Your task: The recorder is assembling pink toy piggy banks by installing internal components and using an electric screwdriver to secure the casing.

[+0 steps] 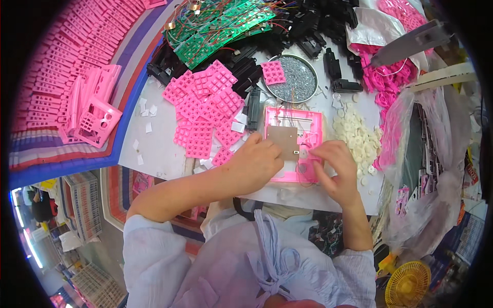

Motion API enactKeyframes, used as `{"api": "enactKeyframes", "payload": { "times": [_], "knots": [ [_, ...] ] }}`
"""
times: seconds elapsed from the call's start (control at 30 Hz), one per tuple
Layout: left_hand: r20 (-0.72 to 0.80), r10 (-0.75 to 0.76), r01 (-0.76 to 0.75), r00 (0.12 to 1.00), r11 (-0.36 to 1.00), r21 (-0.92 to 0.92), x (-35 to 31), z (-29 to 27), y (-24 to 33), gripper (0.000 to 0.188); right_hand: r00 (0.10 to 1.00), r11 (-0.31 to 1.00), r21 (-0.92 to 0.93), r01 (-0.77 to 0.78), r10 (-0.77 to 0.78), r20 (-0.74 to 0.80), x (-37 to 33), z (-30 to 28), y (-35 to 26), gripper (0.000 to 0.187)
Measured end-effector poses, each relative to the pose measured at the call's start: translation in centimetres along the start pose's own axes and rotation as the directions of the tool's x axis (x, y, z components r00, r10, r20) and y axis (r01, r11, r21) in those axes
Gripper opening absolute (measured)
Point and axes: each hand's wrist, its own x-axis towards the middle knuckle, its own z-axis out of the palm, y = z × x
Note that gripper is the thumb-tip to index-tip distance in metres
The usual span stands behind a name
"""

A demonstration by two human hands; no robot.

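Observation:
A pink plastic housing [319, 126] lies on the table in front of me. A flat brown circuit board [281, 137] sits in it, with thin wires running off its upper side. My left hand [259, 160] is closed at the board's lower left edge, its fingers curled and the fingertips partly hidden. Over the housing's right side reaches my right hand [336, 167], fingers bent, thumb apart from them, nothing visible between. Thin wires lie in the housing beneath it.
Pink keypads [205, 110] are heaped at left. A round tin of small metal screws [295, 77] stands behind the housing, one keypad on its rim. Whitish discs [354, 136] are piled at right; green circuit boards [221, 31] and black parts [336, 66] lie at the back.

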Motion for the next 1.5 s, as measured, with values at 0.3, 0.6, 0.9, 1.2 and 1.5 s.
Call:
{"api": "enactKeyframes", "payload": {
  "times": [0.3, 0.6, 0.9, 1.2, 1.5],
  "knots": [
    [-0.001, -0.125, 0.121, 0.992, 0.963, -0.241, 0.1, -0.8, 0.2, 0.013, 0.963, 0.984, -0.088, 0.155, -0.13, 0.238, 0.2, 2.0, -0.2, 0.026],
    [0.249, -0.488, 0.504, 0.837, 0.509, -0.698, -0.3, -1.6, 1.6, 0.02, 0.974, 0.978, -0.096, 0.185, -0.169, 0.154, 0.8, 4.4, -0.4, 0.02],
    [0.164, -0.595, 0.492, 0.787, 0.444, -0.749, -1.0, -0.3, 2.3, 0.052, 0.986, 0.981, -0.115, 0.157, -0.149, 0.073, 2.0, 5.6, 0.0, 0.021],
    [0.017, -0.675, 0.544, 0.738, 0.58, -0.606, -2.4, -2.1, 1.5, 0.03, 0.869, 0.939, -0.039, 0.342, -0.301, 0.392, 2.1, 3.8, 0.8, 0.025],
    [0.33, -0.618, 0.613, 0.713, 0.323, -0.721, -1.9, -2.4, 0.7, 0.018, 0.882, 0.981, 0.131, -0.145, 0.068, 0.466, 4.0, 4.8, -0.3, 0.024]
  ]
}}
